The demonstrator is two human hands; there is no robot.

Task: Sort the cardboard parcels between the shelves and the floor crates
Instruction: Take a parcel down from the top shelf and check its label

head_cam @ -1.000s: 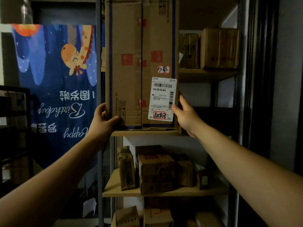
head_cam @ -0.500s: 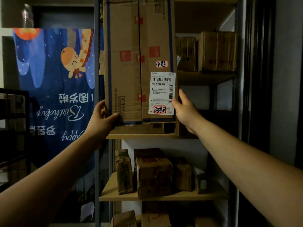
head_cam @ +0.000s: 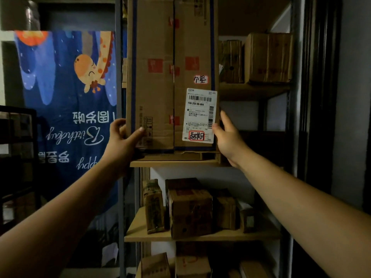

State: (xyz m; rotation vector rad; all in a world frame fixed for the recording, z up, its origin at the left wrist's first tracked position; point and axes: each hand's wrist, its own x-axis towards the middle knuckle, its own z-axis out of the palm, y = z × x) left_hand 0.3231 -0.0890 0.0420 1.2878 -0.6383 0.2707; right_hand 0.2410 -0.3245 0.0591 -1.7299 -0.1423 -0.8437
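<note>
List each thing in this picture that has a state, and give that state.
tall parcel, upright, held at both sides
left hand, curled round the parcel's left edge
right hand, fingers straight, pressing its right side
shipping label, stuck flat on the parcel's front
banner, hanging upside down

Matt brown cardboard parcel [head_cam: 160, 77], white paper label [head_cam: 199, 115], pale wooden shelf [head_cam: 172, 163]

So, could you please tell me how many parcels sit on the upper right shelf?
2: a darker parcel on the left and a larger parcel to its right. Others may be hidden behind them.
</note>
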